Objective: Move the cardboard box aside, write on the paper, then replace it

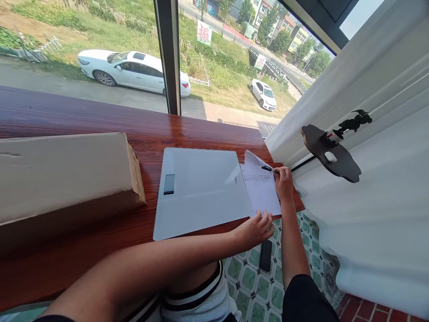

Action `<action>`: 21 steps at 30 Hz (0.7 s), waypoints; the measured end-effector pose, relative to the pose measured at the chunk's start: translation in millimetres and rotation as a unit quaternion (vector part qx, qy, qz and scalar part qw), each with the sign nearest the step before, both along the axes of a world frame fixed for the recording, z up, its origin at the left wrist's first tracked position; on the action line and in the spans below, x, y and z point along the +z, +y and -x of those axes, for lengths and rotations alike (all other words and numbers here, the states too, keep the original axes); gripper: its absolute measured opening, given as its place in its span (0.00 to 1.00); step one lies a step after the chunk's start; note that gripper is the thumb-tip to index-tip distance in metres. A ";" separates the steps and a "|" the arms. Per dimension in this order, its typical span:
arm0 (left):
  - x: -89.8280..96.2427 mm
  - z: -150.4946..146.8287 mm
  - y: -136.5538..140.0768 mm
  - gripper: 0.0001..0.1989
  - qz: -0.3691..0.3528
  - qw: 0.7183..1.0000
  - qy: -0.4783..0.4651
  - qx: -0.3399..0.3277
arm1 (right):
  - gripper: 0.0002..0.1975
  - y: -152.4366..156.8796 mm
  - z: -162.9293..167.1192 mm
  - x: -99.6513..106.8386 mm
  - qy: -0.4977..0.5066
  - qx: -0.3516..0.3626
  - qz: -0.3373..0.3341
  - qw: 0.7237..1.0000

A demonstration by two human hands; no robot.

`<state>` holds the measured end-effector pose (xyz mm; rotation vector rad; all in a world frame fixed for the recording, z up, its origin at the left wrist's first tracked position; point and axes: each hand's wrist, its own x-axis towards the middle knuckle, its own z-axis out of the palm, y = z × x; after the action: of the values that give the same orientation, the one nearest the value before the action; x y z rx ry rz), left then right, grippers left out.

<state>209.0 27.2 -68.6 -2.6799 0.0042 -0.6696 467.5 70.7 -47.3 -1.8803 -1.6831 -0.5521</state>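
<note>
A white sheet of paper [259, 197] with lines of dark writing near its top lies at the right end of the table, its far corner curled up. My right hand [284, 182] is closed around a black pen [267, 168] at the sheet's right edge, above the written lines. At the near edge of the sheet, the bent fingers of my left hand [257, 228] hold the paper; the fingertips are partly hidden. Left of the paper, and touching or overlapping its edge, lies a flat white glass scale [201, 192] with a small grey display [169, 184].
A long cardboard box [67, 174] takes up the left of the brown wooden table [187, 132]. A dark phone-like object [266, 256] is below the near edge, by the tiled floor. To the right, a small dark stand [342, 163] stands before the white curtain [378, 214].
</note>
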 end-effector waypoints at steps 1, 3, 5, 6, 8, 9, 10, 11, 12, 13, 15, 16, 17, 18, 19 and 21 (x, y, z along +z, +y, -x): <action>-0.2 0.0 0.1 0.20 0.001 1.000 0.000 -0.002 | 0.13 -0.7 1.6 1.4 0.022 0.000 -0.034 0.999; -0.9 -0.1 0.0 0.20 0.001 1.000 -0.003 -0.004 | 0.14 -3.0 4.8 4.8 0.067 -0.030 -0.108 0.991; -1.6 -0.5 -0.3 0.20 0.001 1.000 -0.002 -0.003 | 0.18 -6.3 7.0 8.5 0.122 -0.081 -0.152 0.978; -1.9 -0.6 -0.4 0.21 0.002 1.000 0.000 -0.002 | 0.20 -8.1 7.6 10.1 0.170 -0.091 -0.153 0.969; -1.9 -0.8 -0.5 0.21 0.003 1.000 0.002 -0.004 | 0.21 -11.3 8.0 12.0 0.294 -0.061 -0.126 0.945; -1.7 -0.8 -0.4 0.21 0.005 1.000 0.002 -0.005 | 0.22 -12.6 7.9 12.2 0.358 -0.032 -0.103 0.928; -1.4 -0.8 -0.3 0.21 0.007 1.000 0.002 -0.007 | 0.24 -13.5 7.7 11.9 0.417 -0.006 -0.077 0.905; -0.8 -0.7 -0.1 0.20 0.009 1.000 0.003 -0.007 | 0.27 -14.0 7.7 11.2 0.467 0.009 -0.051 0.883; -0.2 -0.5 0.0 0.20 0.010 1.000 0.005 -0.007 | 0.29 -14.3 7.8 10.3 0.499 0.009 -0.028 0.866; 0.5 -0.2 0.2 0.20 0.011 1.000 0.008 -0.007 | 0.30 -14.3 8.2 9.3 0.513 0.001 -0.010 0.858; 2.0 0.5 0.7 0.21 0.009 1.000 0.018 -0.007 | 0.27 -13.8 9.7 7.3 0.501 -0.018 0.010 0.865; 2.8 0.9 0.9 0.21 0.009 1.000 0.023 -0.007 | 0.25 -13.4 10.8 6.5 0.478 -0.026 0.016 0.878; 3.6 1.3 1.2 0.21 0.009 1.000 0.028 -0.008 | 0.24 -12.8 12.0 5.9 0.456 -0.030 0.026 0.889; 4.5 1.8 1.4 0.22 0.011 0.999 0.031 -0.009 | 0.24 -12.3 13.4 5.5 0.442 -0.030 0.040 0.896; 5.3 2.4 1.7 0.22 0.012 0.999 0.033 -0.010 | 0.24 -11.7 14.6 5.1 0.436 -0.027 0.055 0.898; 6.8 3.4 2.2 0.22 0.015 0.999 0.034 -0.011 | 0.22 -10.4 16.8 4.7 0.435 -0.022 0.077 0.897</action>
<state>205.6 29.4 -61.8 -2.7332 0.0428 -0.5895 450.7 60.3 -42.6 -1.8499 -1.0893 0.3991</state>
